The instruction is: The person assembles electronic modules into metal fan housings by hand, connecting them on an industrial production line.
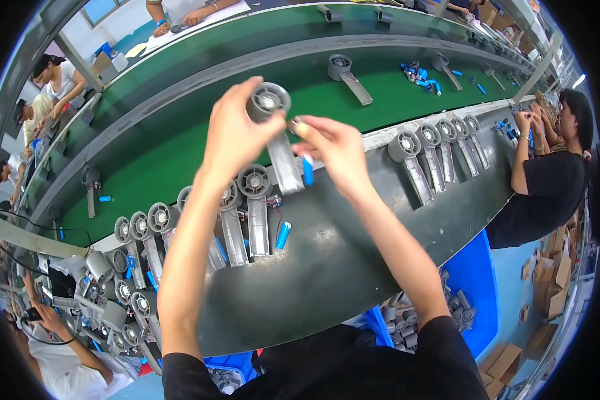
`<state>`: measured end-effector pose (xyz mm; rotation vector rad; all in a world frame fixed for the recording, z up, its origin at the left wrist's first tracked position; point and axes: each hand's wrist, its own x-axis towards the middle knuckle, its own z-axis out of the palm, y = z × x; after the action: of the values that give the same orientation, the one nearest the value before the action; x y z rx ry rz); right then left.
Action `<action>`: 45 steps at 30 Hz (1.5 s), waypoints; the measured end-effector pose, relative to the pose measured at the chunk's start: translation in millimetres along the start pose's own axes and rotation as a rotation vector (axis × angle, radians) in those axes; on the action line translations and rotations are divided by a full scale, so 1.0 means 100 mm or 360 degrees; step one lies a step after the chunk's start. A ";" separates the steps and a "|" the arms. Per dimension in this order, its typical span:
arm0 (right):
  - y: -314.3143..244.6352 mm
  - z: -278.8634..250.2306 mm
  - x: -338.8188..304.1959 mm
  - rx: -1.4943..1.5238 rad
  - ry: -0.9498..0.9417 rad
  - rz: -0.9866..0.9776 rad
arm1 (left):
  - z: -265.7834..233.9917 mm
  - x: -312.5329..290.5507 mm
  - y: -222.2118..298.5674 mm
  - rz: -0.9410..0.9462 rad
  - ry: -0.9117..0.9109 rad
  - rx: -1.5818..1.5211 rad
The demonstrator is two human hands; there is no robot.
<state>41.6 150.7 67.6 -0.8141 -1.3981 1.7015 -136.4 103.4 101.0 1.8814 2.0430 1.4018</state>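
My left hand (228,133) is closed around the round head of a grey handheld-fan housing (287,168), raised near the belt's edge. Its trough-like handle points down toward me. Close to that head, the fingertips of my right hand (340,152) pinch a small part (294,125), too small to name. A blue cylindrical battery (307,171) hangs just below my right fingers; what it is attached to is hidden. Beneath my left forearm stands a row of similar fan housings (258,230), some with wires and blue batteries beside them.
Another row of fan housings (417,180) lies on the dark worktable (327,267) at right. Beyond runs a green conveyor belt (180,150) carrying housings and a battery pile (420,79). Housings are heaped at left; a blue bin (483,287) stands below right. A co-worker (547,167) sits at right.
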 end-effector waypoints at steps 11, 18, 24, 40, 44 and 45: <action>0.88 0.02 1.68 -0.1011 0.0155 -0.0069 | 0.55 0.80 -1.87 -0.0413 -0.0300 0.0240; -0.15 -2.05 2.06 -0.2228 0.1236 -0.0487 | 0.67 1.21 -1.41 -0.0095 -0.0041 0.0413; -0.03 -3.51 2.49 -0.2021 0.1410 0.0563 | 1.62 1.52 -0.74 -0.0163 -0.0640 -0.0074; 0.35 -2.70 2.70 -0.2661 0.1315 0.0263 | 1.71 1.13 -0.74 -0.0106 -0.0576 0.0112; 0.09 -2.63 2.47 -0.2427 0.1065 0.0243 | 1.26 0.85 -0.50 -0.0088 -0.0506 0.0003; -0.04 -2.56 2.36 -0.2283 0.0953 0.0379 | 1.10 0.77 -0.38 -0.0092 -0.0534 -0.0018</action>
<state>143.5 480.3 21.9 -2.0605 -1.9645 0.2106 -124.9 233.6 52.7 1.8827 1.9040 1.0001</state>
